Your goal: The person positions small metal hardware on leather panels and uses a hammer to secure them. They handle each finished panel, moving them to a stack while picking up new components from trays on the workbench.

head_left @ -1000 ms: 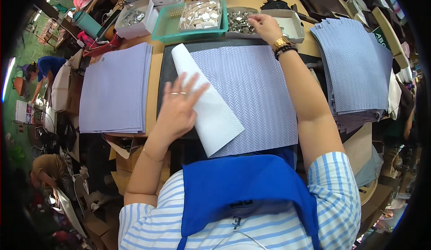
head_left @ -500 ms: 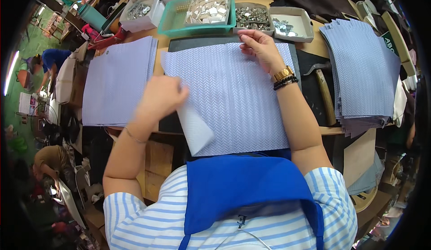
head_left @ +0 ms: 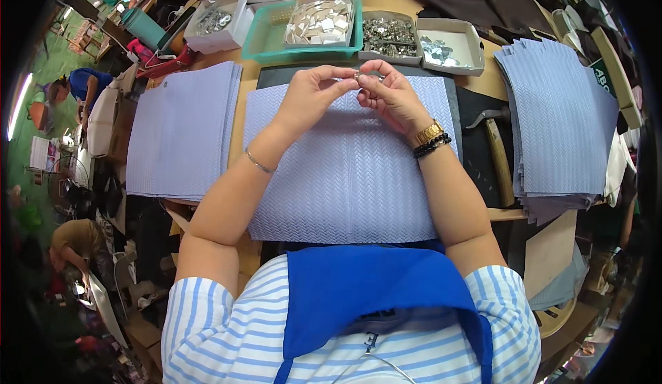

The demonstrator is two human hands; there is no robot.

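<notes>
A lavender sheet with a woven herringbone texture (head_left: 345, 184) lies flat before me, its far edge on a dark board (head_left: 276, 75). Over its far part, my left hand (head_left: 314, 98) and my right hand (head_left: 392, 94) meet fingertip to fingertip. Pinched between them is a small shiny metal piece (head_left: 357, 76); its exact kind is too small to make out. Both hands are closed on it, thumbs against forefingers. Just beyond them stands a shallow box of small metal fittings (head_left: 389, 37). A hammer with a wooden handle (head_left: 499, 156) rests right of the sheet.
Stacks of similar sheets lie at left (head_left: 176, 132) and right (head_left: 555, 122). Along the back are a green basket (head_left: 265, 32) holding a tray of small pale squares (head_left: 321, 22), a white box of metal discs (head_left: 469, 39) and another white box (head_left: 227, 32). People work at far left.
My left hand has left the sheet's left edge and come up to meet my right hand at the small metal piece. The sheet's curled near-left corner now lies flat.
</notes>
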